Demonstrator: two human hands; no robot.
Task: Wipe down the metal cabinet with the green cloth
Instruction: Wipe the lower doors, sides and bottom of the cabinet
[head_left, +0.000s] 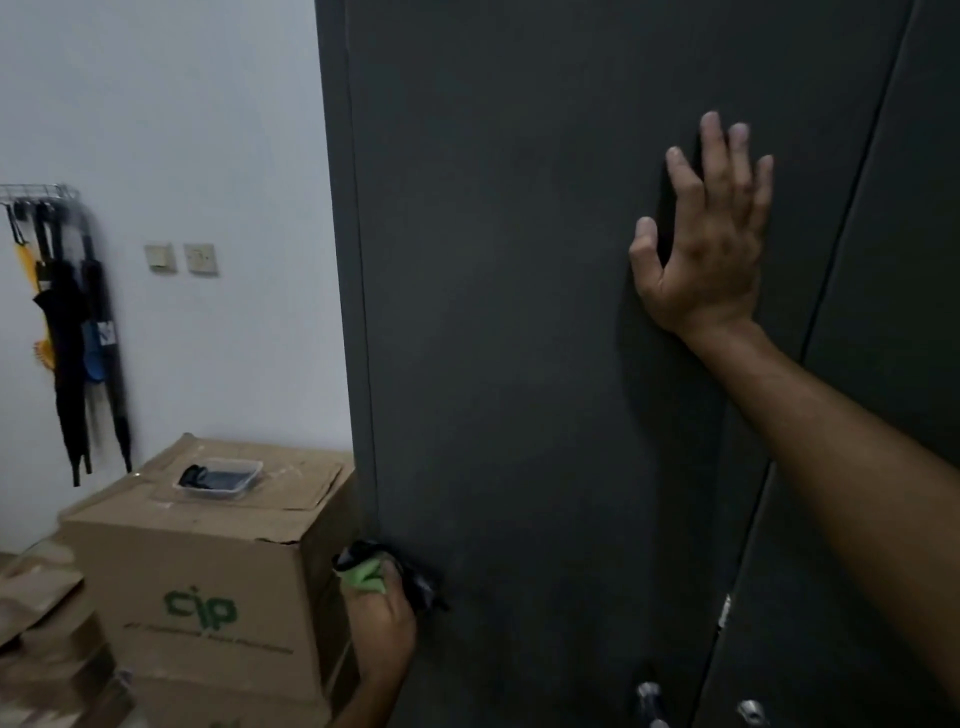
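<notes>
Low at the cabinet's left front edge, beside the stacked boxes: left hand (382, 618) grips the green cloth (366, 578), bunched into a wad. Fingers (395, 587) curl round it; only a fold of green shows above the knuckles. Something dark lies against the cloth and the door there; cannot tell what it is.

Cloth judged light, soft, limp. It will crumple under pressure rather than slide flat, so best held in a full-palm bunch, or spread wider to cover more door per pass. Likely little risk of slipping from a closed grip.

Metal cabinet (519, 312): tall, dark grey, flat matte doors, rigid. Judged heavy and fixed; nothing to lift, only to press against. Door panels may flex or rattle slightly under a push.

Right hand (709, 244) lies flat on the door, high up, near the seam between the two doors. Fingers (714, 156) straight and spread apart, palm against the metal, holding nothing. Looks like bracing.

Handles (649, 696) show at the bottom of the view.

Cardboard box (208, 582) stands just left of the cabinet, a plastic tray (221, 479) on top.
</notes>
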